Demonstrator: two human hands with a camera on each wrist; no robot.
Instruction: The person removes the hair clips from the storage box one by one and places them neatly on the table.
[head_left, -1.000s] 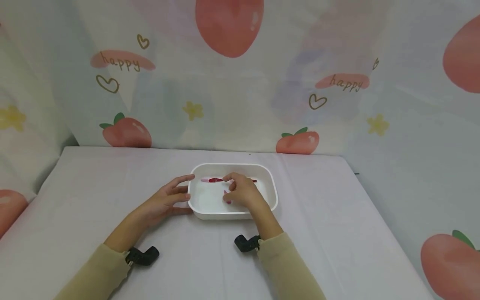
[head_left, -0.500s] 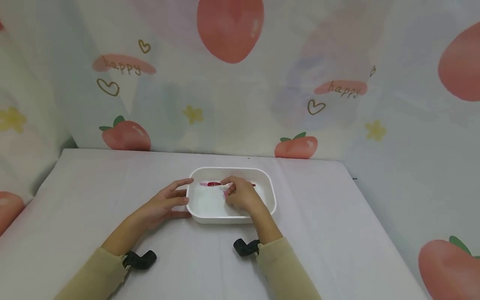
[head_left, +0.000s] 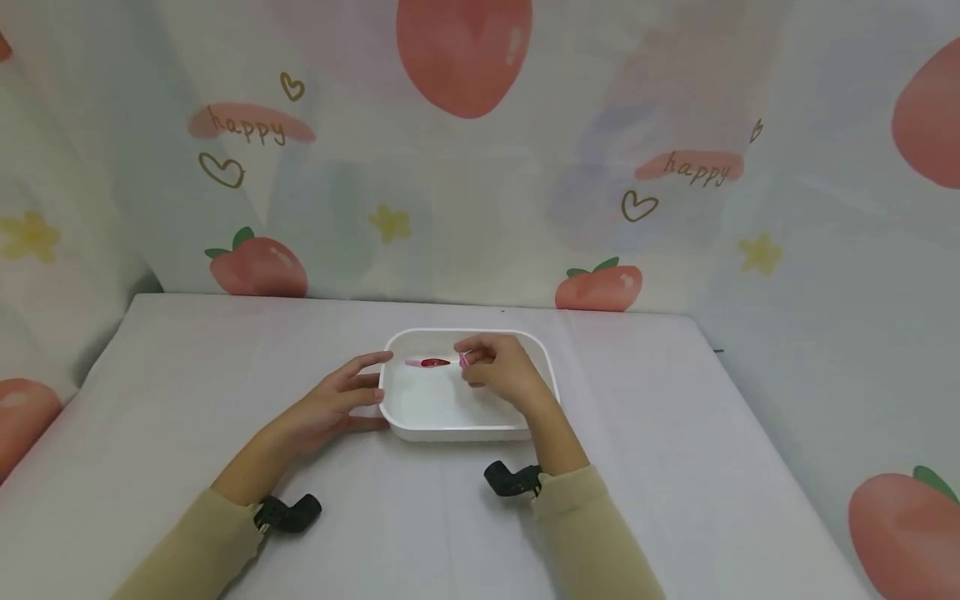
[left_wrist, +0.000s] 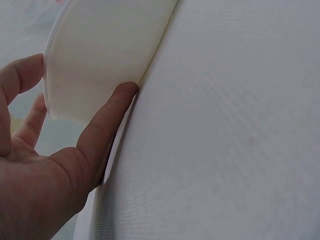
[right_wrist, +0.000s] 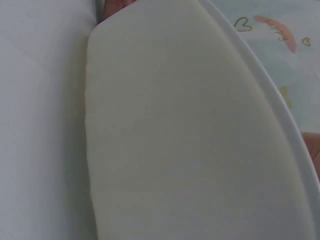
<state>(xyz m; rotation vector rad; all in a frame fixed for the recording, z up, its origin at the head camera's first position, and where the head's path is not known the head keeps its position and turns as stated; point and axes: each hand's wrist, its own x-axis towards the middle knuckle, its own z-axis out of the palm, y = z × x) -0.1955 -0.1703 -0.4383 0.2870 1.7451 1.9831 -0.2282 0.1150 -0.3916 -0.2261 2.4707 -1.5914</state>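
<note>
A white rectangular tray (head_left: 442, 421) stands on the table in the head view. Against its left end rests my left hand (head_left: 330, 408), fingers spread and fairly straight; the left wrist view shows the thumb and fingers of that hand (left_wrist: 55, 170) touching the tray wall (left_wrist: 95, 60). Over the tray's inside, my right hand (head_left: 513, 375) pinches a small pink piece (head_left: 463, 359), mostly covered by the fingers. To its left, a slim red-and-pink item (head_left: 433, 362) lies on the tray floor; its kind is too small to tell. The tray's outer wall (right_wrist: 190, 120) fills the right wrist view.
A white cloth covers the table (head_left: 637, 467). Behind it hangs a patterned curtain (head_left: 480, 200) with printed peaches. Each wrist carries a black camera mount, such as the left mount (head_left: 288, 513) and the right mount (head_left: 513, 479).
My right hand has closed on the pink piece from the tray floor, then shifted slightly right and away from me with it. The left hand keeps its place on the tray.
</note>
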